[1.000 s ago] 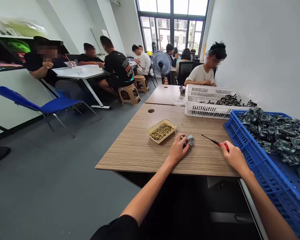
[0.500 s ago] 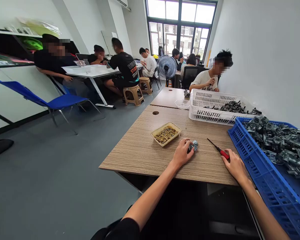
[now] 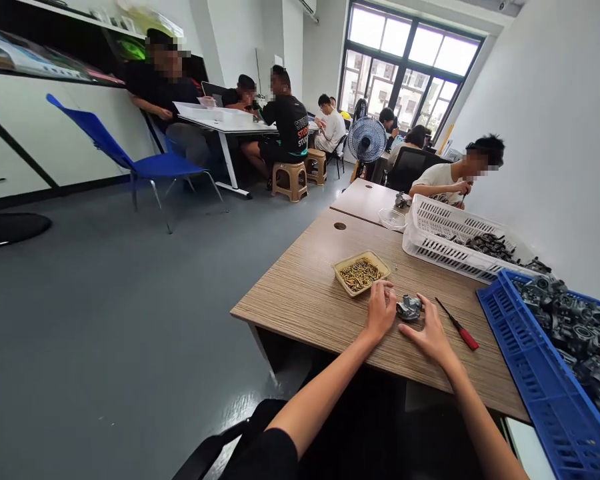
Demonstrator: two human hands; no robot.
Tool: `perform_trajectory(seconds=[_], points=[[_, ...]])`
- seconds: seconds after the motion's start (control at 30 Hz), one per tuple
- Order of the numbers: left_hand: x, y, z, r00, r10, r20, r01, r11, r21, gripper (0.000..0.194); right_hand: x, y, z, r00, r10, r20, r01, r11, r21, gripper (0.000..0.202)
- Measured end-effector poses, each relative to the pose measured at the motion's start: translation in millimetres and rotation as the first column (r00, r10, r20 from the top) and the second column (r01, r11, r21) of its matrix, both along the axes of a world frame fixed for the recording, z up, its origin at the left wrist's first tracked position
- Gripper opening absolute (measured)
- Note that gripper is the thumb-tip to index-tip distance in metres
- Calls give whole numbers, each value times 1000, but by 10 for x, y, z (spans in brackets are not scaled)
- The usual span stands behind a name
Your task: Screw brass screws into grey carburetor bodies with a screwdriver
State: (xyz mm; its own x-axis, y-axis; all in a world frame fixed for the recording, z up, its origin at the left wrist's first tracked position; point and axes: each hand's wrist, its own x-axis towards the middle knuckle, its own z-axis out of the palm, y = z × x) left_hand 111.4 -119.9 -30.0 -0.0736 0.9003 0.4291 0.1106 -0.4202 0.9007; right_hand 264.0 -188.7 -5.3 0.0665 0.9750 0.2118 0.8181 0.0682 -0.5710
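Beside casting (image 3: 409, 309): right grip (image 3: 433, 337) spread, left grip (image 3: 381, 315) unclear. In tray (image 3: 343, 285), brassy pieces (image 3: 361, 273); in blue crate (image 3: 525, 357), metal parts (image 3: 580, 327); in white crate (image 3: 445, 257), dark parts (image 3: 493, 245).

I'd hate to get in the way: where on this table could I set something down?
The broadest bare patch of table lies left of the tan tray, reaching the left edge; a smaller one separates tray and round hole. Right of the tray it's crowded: left hand, metal part, right hand, screwdriver, blue crate.

Blue chair (image 3: 163, 167) on grey floor (image 3: 130, 320), tan stools (image 3: 290, 181) beyond, fan (image 3: 367, 140) before the window (image 3: 380, 32).
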Motion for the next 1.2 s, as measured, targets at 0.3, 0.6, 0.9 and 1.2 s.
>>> perform_trajectory(seconds=[0.3, 0.6, 0.9, 1.2], points=[[-12, -7, 15, 994, -110, 13, 110, 992, -59, 14, -60, 314, 32, 999, -33, -1, 33, 998, -61, 74], [-41, -2, -11, 992, -120, 49, 124, 988, -89, 14, -204, 455, 236, 991, -63, 120, 78, 990, -121, 54], [-25, 8, -65, 986, -166, 5, 166, 983, -81, 15, 168, -151, 717, 954, -170, 246, 199, 975, -98, 65], [29, 12, -196, 945, -314, -90, 313, 949, -25, 10, 903, -1761, 1731, 684, -651, 328, 633, 754, 177, 86]])
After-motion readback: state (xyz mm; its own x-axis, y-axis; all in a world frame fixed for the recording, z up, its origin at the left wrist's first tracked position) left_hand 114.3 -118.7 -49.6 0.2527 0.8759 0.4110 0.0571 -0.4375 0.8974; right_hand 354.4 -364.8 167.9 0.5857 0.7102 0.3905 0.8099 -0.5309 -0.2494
